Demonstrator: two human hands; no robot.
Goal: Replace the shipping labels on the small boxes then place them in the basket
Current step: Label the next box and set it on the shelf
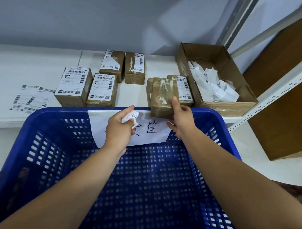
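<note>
Now, bin the scrap [130, 116] first. Your left hand [119, 130] has its fingers curled tight round it, so carry it across to the carton [228, 107] where the other peelings lie, not into the basket [65, 110]. Hold the box [163, 97] steady: your right hand [182, 119] grips its near end, index finger straight along the top, thumb underneath. Then pull a fresh label from the sheets [31, 97] at far left and smooth it flat over the bare face. The box sits at the table [24, 64] edge, just behind the basket's far rim. It is brown and taped, its top stripped, with white paper shreds left that probably need a firm press.
</note>
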